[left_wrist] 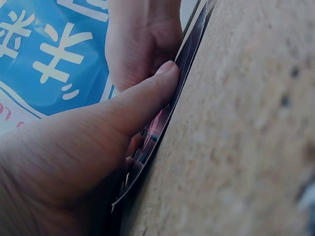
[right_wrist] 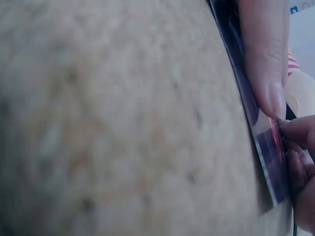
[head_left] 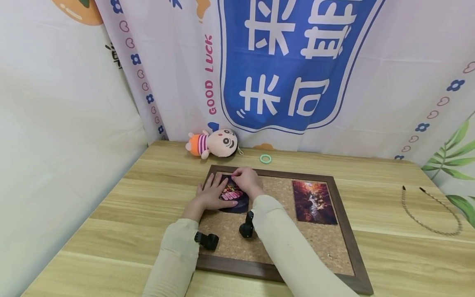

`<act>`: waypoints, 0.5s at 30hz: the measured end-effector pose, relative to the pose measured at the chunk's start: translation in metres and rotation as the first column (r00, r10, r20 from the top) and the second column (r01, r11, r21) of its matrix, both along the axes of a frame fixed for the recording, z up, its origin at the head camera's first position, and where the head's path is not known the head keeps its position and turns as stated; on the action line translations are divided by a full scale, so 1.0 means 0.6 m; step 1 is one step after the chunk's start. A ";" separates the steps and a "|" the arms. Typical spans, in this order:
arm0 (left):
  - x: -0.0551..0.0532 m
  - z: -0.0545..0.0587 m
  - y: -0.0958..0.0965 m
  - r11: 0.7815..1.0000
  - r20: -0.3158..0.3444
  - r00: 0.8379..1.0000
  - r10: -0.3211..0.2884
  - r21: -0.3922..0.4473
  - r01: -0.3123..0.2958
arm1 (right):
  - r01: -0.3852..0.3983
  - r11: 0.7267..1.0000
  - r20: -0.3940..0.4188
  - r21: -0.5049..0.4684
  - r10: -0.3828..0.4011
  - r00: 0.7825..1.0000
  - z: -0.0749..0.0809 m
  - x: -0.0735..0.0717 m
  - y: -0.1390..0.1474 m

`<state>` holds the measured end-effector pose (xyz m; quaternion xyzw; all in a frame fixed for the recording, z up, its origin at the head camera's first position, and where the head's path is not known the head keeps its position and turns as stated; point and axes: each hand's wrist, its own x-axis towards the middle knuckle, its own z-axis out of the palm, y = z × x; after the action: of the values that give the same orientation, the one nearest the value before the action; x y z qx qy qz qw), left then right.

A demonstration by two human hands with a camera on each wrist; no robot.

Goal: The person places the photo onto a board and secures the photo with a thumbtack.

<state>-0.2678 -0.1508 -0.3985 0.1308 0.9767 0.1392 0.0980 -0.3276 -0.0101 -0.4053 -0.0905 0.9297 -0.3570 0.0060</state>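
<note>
My left hand (head_left: 215, 194) lies spread over a dark food photo (head_left: 243, 205), pressing it to the cork board (head_left: 230, 231). In the left wrist view its thumb (left_wrist: 147, 98) stretches along the photo, whose near edge curls slightly off the cork. At the photo's top edge, my right hand (head_left: 248, 180) has its fingers curled and pinches a small pink push pin (head_left: 233, 177), mostly hidden by the fingertips. The right wrist view shows the right fingers (right_wrist: 300, 130) close beside a left fingertip, over the glossy photo (right_wrist: 270, 152).
A forest stream photo (head_left: 315, 204) is on the board's right side, with a pink pin at its top. Beyond the dark wooden frame (head_left: 349, 231) lie a plush doll (head_left: 219, 143), a green ring (head_left: 265, 159) and a thin headband (head_left: 432, 231). A printed curtain hangs behind the table.
</note>
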 end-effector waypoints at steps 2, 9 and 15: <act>0.001 0.000 0.000 1.000 0.002 1.000 0.002 -0.005 -0.002 | -0.008 1.000 0.003 0.004 0.008 1.000 0.001 0.001 -0.002; 0.003 0.003 0.000 1.000 -0.005 1.000 0.000 0.000 0.000 | -0.001 0.999 -0.012 -0.033 0.001 1.000 -0.004 0.002 0.001; 0.002 0.005 0.001 1.000 -0.001 1.000 0.000 -0.005 0.000 | 0.010 0.999 -0.029 -0.048 -0.011 1.000 -0.006 0.002 0.005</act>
<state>-0.2664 -0.1501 -0.3956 0.1309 0.9770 0.1368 0.0980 -0.3263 -0.0070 -0.4087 -0.0909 0.9214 -0.3777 -0.0117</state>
